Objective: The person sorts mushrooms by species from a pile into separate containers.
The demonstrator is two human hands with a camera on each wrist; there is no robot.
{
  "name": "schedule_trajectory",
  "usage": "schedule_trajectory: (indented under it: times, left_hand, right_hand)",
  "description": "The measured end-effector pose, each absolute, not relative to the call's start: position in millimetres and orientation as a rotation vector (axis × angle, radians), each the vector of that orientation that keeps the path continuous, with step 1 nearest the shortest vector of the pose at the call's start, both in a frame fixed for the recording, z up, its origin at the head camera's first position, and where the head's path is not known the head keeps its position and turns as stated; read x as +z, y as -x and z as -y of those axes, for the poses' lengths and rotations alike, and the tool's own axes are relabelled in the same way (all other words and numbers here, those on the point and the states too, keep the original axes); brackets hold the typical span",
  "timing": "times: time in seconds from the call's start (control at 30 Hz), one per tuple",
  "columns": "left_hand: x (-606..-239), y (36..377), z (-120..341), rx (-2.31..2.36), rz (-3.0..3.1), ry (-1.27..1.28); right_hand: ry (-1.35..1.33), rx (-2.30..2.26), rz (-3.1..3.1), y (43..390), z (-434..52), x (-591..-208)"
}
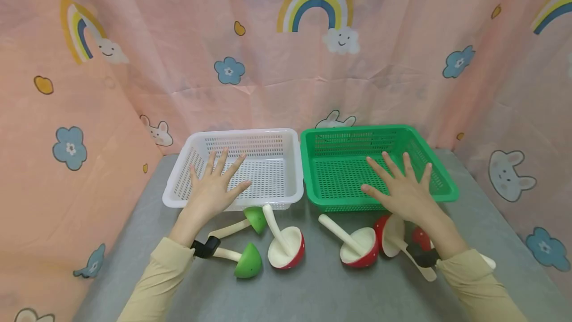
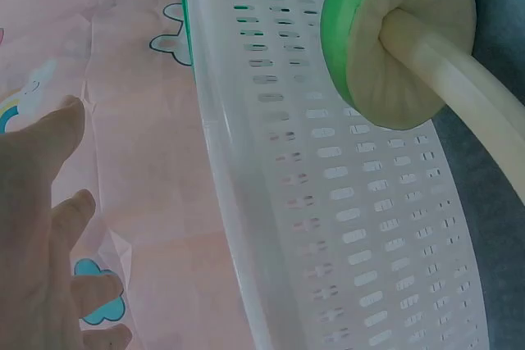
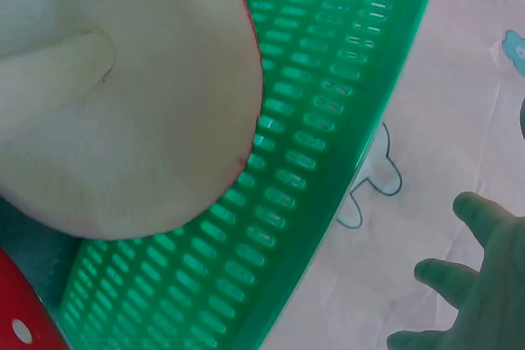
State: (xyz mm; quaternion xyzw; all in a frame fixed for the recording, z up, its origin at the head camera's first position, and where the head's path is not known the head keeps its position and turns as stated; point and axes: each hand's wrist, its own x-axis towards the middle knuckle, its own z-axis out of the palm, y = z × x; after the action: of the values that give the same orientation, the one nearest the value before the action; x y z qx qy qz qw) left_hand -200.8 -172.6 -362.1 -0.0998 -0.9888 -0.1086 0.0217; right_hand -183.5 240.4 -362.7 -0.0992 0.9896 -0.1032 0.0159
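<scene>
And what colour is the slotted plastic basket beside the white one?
The slotted plastic basket is green, clearest in the head view.

No text, label, brand, number or sign can be read on the white basket (image 1: pixel 268 175) or around it.

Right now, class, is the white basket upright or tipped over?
Upright: the white basket has its open top facing up, its slotted floor visible inside.
</scene>
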Motion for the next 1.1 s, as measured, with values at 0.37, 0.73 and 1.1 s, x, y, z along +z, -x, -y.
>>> schedule_trajectory:
  times: [0.37, 0.73, 1.1]
  left_hand:
    - [-367, 194, 176, -0.412, 3.021, 0.273]
    - [-373, 185, 183, -0.441, 2.954, 0.291]
    - [-384, 174, 184, -0.454, 2.837, 0.289]
  right_hand:
    - [0.319, -0.462, -3.128, 176, -232, -369]
    - [0.387, -0.587, -3.194, 162, -211, -371]
    - [0.438, -0.657, -3.255, 147, -188, -371]
